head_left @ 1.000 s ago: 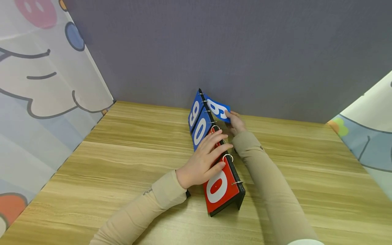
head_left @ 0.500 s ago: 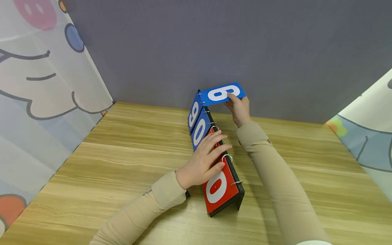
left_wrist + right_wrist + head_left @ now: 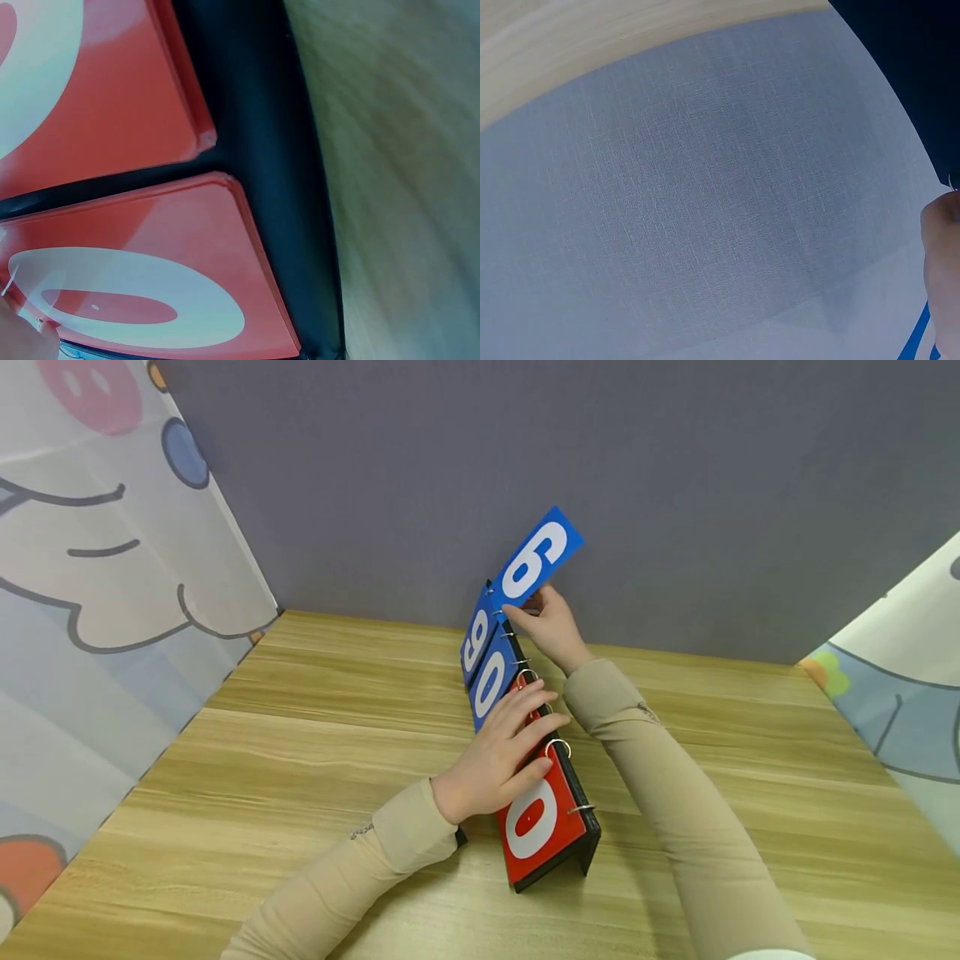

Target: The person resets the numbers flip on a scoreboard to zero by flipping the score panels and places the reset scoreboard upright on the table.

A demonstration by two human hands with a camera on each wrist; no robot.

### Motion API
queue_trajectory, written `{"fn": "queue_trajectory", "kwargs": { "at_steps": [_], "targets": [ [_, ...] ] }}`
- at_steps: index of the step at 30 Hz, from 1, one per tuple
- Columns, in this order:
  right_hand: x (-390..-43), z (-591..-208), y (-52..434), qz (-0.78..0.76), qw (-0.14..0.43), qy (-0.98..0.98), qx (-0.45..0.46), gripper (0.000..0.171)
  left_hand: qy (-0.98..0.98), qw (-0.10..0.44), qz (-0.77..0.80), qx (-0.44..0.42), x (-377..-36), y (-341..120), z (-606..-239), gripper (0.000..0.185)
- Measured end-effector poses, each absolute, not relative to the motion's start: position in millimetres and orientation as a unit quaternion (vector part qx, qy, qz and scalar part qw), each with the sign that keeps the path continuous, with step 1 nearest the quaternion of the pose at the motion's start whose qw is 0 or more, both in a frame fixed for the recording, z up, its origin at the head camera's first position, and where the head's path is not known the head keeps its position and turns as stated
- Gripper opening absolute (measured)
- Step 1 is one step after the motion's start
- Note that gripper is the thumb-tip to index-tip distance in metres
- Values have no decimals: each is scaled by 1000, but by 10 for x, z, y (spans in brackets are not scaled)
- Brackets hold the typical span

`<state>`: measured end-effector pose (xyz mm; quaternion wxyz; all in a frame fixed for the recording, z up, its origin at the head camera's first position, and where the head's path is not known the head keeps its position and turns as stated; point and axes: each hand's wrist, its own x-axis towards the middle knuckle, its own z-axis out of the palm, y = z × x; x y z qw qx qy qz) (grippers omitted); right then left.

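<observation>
A tabletop flip scoreboard (image 3: 525, 735) with a black base stands on the wooden table (image 3: 300, 760). It has blue number cards at the far end and red ones (image 3: 536, 818) at the near end. My right hand (image 3: 547, 625) pinches a blue card showing a 6 (image 3: 536, 558) and holds it raised above the rings. My left hand (image 3: 498, 756) rests flat on the red cards, fingers straight. The left wrist view shows the red cards (image 3: 135, 292) and black base (image 3: 262, 150) up close. A fingertip (image 3: 941, 262) appears at the edge of the right wrist view.
A grey partition wall (image 3: 600, 468) stands just behind the scoreboard. Cartoon-printed curtains hang at the left (image 3: 90, 568) and right (image 3: 900, 693). Bare wooden table surface spreads on both sides of the scoreboard.
My right hand has lifted the blue card from behind the board, swinging it up over the rings from lying low to pointing upward. The left hand has stayed put.
</observation>
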<state>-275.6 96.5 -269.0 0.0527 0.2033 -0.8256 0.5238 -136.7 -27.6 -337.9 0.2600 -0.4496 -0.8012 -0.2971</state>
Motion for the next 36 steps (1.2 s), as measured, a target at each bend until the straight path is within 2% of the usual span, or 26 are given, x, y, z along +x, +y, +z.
{"fn": "queue_trajectory", "kwargs": {
  "at_steps": [10,13,19,26,36],
  "targets": [
    [-2782,-2652,911,465,72,-856,213,24,-800,264,-298,-450,-1366,-277,-3380,59],
    [-2776,-2619,874,442,74,-865,226,25,-799,265,-299,-450,-1366,-278,-3379,58],
    [-2767,-2567,820,379,50,-887,258,38,-799,266,-296,-451,-1364,-279,-3372,58],
    [-2796,-2499,827,300,50,-900,311,28,-802,254,-298,-451,-1360,-276,-3362,59],
    [-2867,-2333,798,112,48,-902,414,25,-805,248,-299,-449,-1355,-284,-3355,60]
  ]
}}
